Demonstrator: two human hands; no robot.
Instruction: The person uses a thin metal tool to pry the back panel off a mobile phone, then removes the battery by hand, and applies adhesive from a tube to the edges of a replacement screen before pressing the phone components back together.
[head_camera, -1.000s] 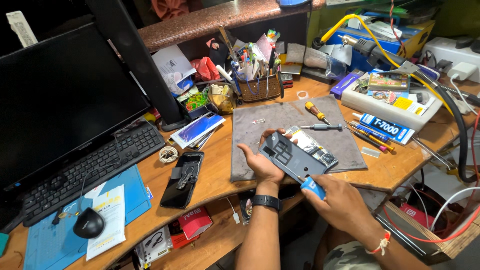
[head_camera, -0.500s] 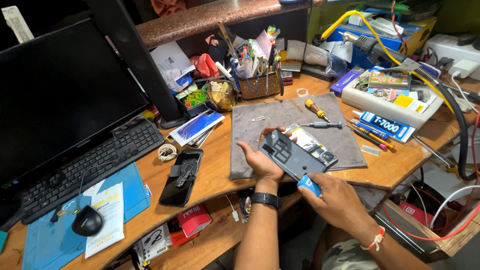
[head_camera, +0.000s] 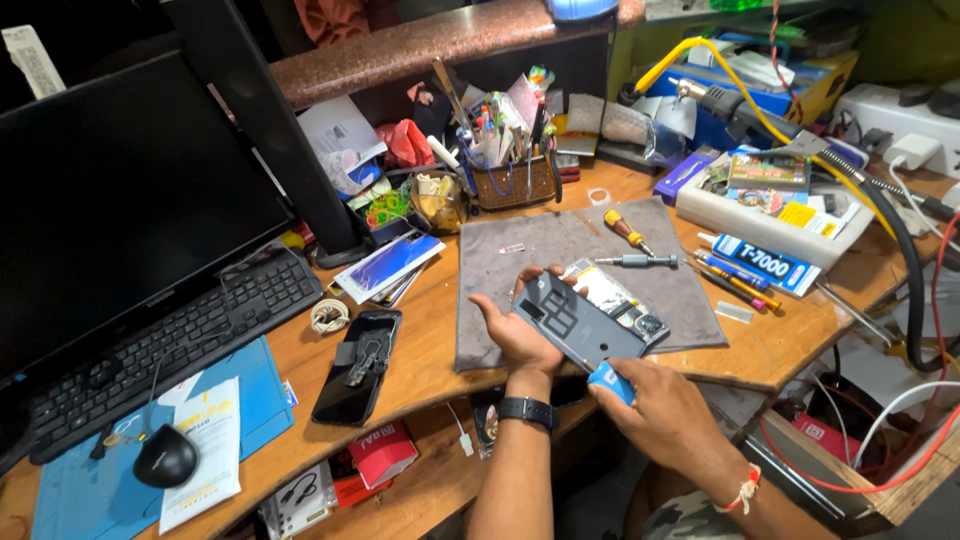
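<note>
My left hand (head_camera: 517, 330) holds an opened phone (head_camera: 600, 318) above the near edge of a grey work mat (head_camera: 545, 250). The phone's grey back cover is lifted partly off its body, and the inner parts show at the far side. My right hand (head_camera: 660, 415) pinches a small blue pry tool (head_camera: 610, 380) against the phone's near corner. A black watch sits on my left wrist and a thread band on my right.
On the mat lie a yellow-handled screwdriver (head_camera: 627, 230) and a metal one (head_camera: 633, 261). A dark phone (head_camera: 358, 364) lies to the left, near a keyboard (head_camera: 180, 345), mouse (head_camera: 165, 455) and monitor (head_camera: 120, 210). A tool basket (head_camera: 510, 175) stands behind; a glue tube (head_camera: 755, 262) and parts tray (head_camera: 770, 200) sit to the right.
Both hands and the phone stay in nearly the same place; the view has shifted only slightly.
</note>
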